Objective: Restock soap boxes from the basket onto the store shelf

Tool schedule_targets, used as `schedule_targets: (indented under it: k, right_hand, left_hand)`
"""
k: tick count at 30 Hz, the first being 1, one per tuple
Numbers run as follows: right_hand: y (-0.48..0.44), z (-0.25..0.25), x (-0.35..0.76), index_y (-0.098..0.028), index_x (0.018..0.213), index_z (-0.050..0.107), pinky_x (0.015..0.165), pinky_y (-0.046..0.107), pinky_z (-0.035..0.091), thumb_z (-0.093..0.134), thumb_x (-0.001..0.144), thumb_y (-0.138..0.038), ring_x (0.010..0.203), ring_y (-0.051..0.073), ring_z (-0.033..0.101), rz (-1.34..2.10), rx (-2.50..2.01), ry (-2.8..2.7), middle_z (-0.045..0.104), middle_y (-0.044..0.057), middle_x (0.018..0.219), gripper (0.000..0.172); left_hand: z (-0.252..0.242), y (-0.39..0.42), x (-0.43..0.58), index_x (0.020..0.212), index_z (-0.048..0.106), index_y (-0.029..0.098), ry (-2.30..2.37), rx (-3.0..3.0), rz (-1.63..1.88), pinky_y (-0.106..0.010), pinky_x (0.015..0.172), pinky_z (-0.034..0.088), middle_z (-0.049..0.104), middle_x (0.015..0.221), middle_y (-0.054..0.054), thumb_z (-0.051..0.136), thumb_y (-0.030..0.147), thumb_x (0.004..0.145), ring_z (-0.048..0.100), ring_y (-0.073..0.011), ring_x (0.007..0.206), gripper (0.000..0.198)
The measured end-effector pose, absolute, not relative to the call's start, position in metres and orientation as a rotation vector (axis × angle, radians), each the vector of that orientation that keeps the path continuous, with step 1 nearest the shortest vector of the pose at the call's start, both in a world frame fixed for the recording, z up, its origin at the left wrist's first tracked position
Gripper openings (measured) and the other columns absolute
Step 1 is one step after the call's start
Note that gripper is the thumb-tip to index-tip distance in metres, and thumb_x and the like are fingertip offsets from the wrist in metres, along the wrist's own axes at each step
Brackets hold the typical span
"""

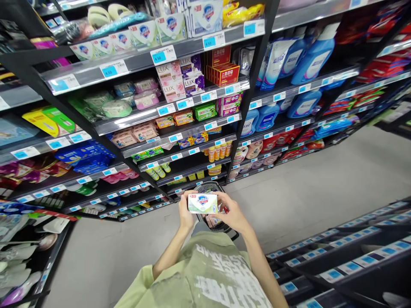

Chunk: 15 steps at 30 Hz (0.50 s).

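Note:
A white and pale green soap box [202, 203] with a blue and red shield logo is held level in front of my body. My left hand [186, 211] grips its left end, and my right hand [231, 210] has its fingers closed on the right end. Behind and below the box is a dark shopping basket [208, 186] with several packages inside, partly hidden by the box and my hands. Similar green and white boxes [144, 35] line the top shelf.
A tall shelf unit [115, 70] of soaps stands ahead, with blue detergent bottles [313, 60] to its right. Low shelves [349, 267] run along the lower right. Utensils [22, 273] hang at the lower left. Grey floor [308, 184] lies between the shelves.

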State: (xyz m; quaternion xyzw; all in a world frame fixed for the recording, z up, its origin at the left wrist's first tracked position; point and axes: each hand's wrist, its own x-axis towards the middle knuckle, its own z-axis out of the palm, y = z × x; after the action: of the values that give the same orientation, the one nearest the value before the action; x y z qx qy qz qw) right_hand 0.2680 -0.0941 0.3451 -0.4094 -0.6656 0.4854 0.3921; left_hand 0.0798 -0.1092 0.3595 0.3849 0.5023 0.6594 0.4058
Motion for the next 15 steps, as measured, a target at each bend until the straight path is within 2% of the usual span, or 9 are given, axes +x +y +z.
schedule_targets:
  k: [4, 8, 11, 15]
  right_hand:
    - [-0.096, 0.347, 0.267, -0.032, 0.133, 0.054, 0.072, 0.03, 0.052, 0.084, 0.073, -0.031, 0.083, 0.018, 0.064, 1.19, -1.03, -1.729, 0.07, 0.001, 0.109, 0.067]
    - [-0.096, 0.352, 0.266, -0.032, 0.129, 0.056, 0.07, 0.03, 0.052, 0.079, 0.078, -0.032, 0.077, 0.017, 0.062, 1.025, -1.123, -1.799, 0.07, 0.001, 0.106, 0.056]
    - [-0.096, 0.357, 0.265, -0.03, 0.127, 0.057, 0.069, 0.031, 0.051, 0.076, 0.081, -0.032, 0.078, 0.019, 0.064, 0.876, -1.193, -1.868, 0.07, 0.002, 0.106, 0.05]
    - [-0.097, 0.363, 0.262, -0.027, 0.125, 0.058, 0.071, 0.031, 0.051, 0.074, 0.078, -0.024, 0.077, 0.019, 0.065, 0.824, -1.22, -1.864, 0.071, 0.002, 0.101, 0.051]
  left_hand:
    - [0.358, -0.109, 0.076, 0.093, 0.074, 0.018, 1.309, 0.979, 1.634, -0.03, 0.079, 0.048, 0.072, 0.096, -0.007, 0.042, 0.066, 0.095, 0.065, -0.0211, 0.086, 0.058]
    - [0.357, -0.108, 0.072, 0.117, 0.069, 0.021, 1.4, 0.992, 1.534, -0.035, 0.09, 0.05, 0.069, 0.121, -0.009, 0.048, 0.063, 0.094, 0.064, -0.0257, 0.107, 0.052]
    - [0.353, -0.111, 0.074, 0.137, 0.056, 0.025, 1.42, 1.07, 1.398, -0.041, 0.106, 0.045, 0.056, 0.145, -0.01, 0.056, 0.058, 0.092, 0.054, -0.0295, 0.13, 0.055]
    - [0.343, -0.119, 0.083, 0.155, 0.032, 0.028, 1.385, 1.149, 1.236, -0.045, 0.117, 0.036, 0.033, 0.163, -0.011, 0.073, 0.05, 0.084, 0.04, -0.0318, 0.144, 0.085]
